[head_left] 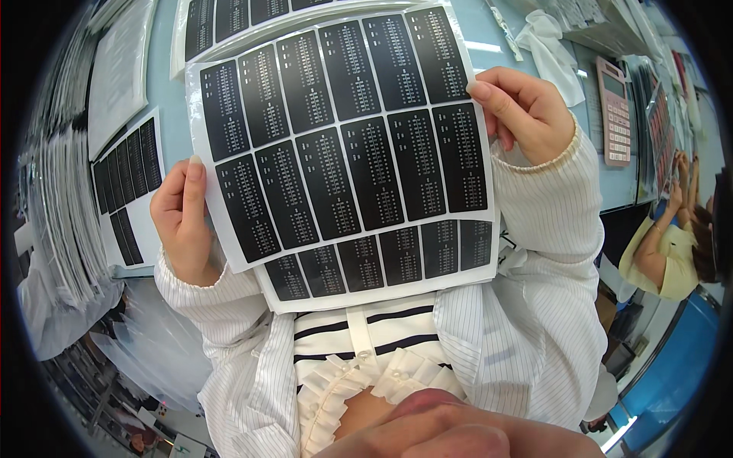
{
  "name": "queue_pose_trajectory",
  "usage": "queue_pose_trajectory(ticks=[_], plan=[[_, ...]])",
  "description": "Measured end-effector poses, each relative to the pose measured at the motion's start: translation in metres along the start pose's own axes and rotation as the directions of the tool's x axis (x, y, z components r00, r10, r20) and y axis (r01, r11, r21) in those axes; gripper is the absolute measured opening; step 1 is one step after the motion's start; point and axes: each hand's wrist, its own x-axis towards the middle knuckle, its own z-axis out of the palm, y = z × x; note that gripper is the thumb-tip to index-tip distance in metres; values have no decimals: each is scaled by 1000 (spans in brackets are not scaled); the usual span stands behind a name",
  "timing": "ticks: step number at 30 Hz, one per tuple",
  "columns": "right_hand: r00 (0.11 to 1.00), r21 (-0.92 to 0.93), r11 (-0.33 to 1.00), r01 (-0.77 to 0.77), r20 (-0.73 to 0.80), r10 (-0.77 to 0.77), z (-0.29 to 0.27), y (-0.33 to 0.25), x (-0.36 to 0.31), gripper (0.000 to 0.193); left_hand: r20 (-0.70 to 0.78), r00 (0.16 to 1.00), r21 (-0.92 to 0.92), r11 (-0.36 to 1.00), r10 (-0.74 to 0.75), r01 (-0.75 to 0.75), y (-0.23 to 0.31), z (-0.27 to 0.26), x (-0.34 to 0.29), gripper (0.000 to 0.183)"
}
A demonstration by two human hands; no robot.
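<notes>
A white sheet bearing rows of black printed rectangles (347,122) is held up between my hands. My left hand (182,217) pinches its left edge, thumb on top. On the right edge, my right hand (527,111) grips it between thumb and fingers, with the other fingers curled behind. Below the held sheet, near my body, lies a stack of similar sheets (382,263), partly covered by it. More such sheets (252,23) lie beyond its far edge.
Tall stacks of sheets (65,206) stand on the left, beside another printed sheet (126,183). At the right are a pink calculator (613,114), a crumpled white cloth (551,53) and a pen-like tool (504,30). A co-worker in a yellow top (660,256) sits far right.
</notes>
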Motion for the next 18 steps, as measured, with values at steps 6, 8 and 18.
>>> queue_pose_trajectory(ticks=[6,8,18], plan=[[994,-87,990,110,10,-110,3,0,2,22,-26,999,-61,997,-39,37,-2,0,-3,23],[995,4,996,94,29,-94,-3,-5,-2,22,-46,996,-113,991,-83,77,-2,-2,-4,22],[997,191,982,14,67,-28,-7,-7,-4,22,-25,981,-273,946,-190,176,2,-7,-3,22]])
